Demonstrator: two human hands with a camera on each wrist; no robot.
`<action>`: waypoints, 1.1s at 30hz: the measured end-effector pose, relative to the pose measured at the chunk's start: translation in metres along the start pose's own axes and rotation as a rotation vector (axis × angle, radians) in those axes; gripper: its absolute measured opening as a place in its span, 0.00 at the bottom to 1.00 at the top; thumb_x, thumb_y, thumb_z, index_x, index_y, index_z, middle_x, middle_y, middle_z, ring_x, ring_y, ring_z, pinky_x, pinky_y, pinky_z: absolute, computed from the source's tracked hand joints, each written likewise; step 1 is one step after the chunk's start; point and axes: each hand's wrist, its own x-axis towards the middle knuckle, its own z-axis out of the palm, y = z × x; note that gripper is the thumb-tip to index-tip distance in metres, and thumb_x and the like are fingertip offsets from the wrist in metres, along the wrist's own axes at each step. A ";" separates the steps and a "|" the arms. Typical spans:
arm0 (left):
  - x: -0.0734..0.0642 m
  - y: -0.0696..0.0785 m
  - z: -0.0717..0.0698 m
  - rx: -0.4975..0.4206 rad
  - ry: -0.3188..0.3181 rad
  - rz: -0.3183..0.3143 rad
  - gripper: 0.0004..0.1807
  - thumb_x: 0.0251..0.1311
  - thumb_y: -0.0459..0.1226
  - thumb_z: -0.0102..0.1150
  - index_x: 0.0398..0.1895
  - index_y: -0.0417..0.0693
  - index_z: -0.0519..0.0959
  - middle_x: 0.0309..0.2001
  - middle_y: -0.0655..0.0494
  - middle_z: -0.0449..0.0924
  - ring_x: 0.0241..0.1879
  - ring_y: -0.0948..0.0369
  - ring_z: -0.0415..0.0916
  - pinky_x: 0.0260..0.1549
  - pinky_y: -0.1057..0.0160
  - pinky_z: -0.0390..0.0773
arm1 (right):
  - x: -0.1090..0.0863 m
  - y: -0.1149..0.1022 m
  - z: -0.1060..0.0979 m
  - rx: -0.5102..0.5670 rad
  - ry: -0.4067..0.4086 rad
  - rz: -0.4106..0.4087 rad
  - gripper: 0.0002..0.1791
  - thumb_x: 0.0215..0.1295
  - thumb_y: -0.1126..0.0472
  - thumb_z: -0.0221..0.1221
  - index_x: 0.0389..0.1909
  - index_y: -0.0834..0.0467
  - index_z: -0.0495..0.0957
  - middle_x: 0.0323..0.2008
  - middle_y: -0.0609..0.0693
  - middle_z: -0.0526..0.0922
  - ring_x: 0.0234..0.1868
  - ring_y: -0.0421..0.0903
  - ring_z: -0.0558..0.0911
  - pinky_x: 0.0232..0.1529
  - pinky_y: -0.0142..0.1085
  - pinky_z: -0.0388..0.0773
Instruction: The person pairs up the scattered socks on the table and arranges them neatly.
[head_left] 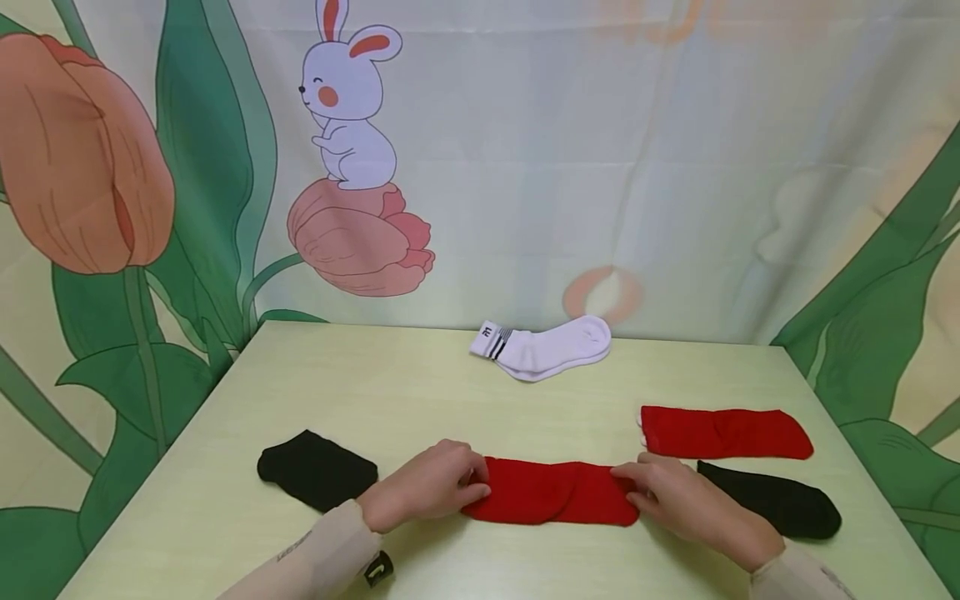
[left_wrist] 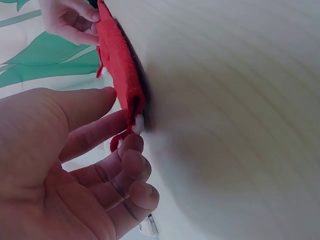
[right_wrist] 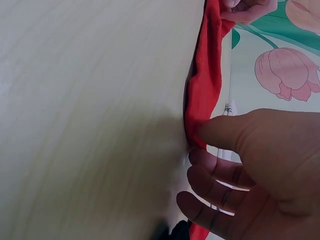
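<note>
A red sock [head_left: 540, 492] lies stretched sideways near the front of the table, between both hands. At its left end, the cuff, my left hand [head_left: 431, 485] pinches the fabric between thumb and fingers. A bit of white shows inside that cuff [left_wrist: 138, 123] in the left wrist view. My right hand [head_left: 678, 500] holds the other end, its thumb [right_wrist: 220, 132] on top of the cloth in the right wrist view. Beyond the right hand lies a second red sock [head_left: 727, 433]. A black sock [head_left: 776, 500] is beside that hand, partly hidden by it.
Left of my left hand lies another black sock [head_left: 318, 471]. White socks [head_left: 551, 347] with dark stripes at the cuff lie by the table's back edge. A printed curtain [head_left: 525, 167] hangs behind the pale wooden table [head_left: 360, 379].
</note>
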 end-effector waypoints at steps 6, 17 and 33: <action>0.001 0.001 0.002 0.000 0.002 -0.012 0.06 0.68 0.40 0.66 0.40 0.50 0.87 0.30 0.67 0.81 0.29 0.68 0.72 0.33 0.69 0.76 | -0.004 0.005 -0.003 0.021 0.018 -0.041 0.21 0.60 0.61 0.73 0.55 0.56 0.85 0.32 0.37 0.77 0.31 0.35 0.73 0.33 0.27 0.77; 0.010 0.013 -0.002 0.047 0.101 0.024 0.05 0.68 0.40 0.65 0.39 0.50 0.87 0.30 0.65 0.80 0.30 0.68 0.72 0.32 0.69 0.76 | -0.009 0.011 -0.019 0.054 0.081 -0.053 0.20 0.64 0.61 0.70 0.58 0.55 0.83 0.31 0.36 0.76 0.29 0.34 0.73 0.31 0.27 0.77; 0.042 0.053 -0.008 0.137 0.212 0.107 0.08 0.70 0.40 0.62 0.46 0.51 0.86 0.37 0.56 0.82 0.36 0.64 0.77 0.26 0.70 0.74 | -0.016 0.030 -0.046 -0.056 0.188 -0.053 0.22 0.61 0.61 0.72 0.57 0.53 0.83 0.37 0.39 0.79 0.32 0.34 0.75 0.32 0.27 0.79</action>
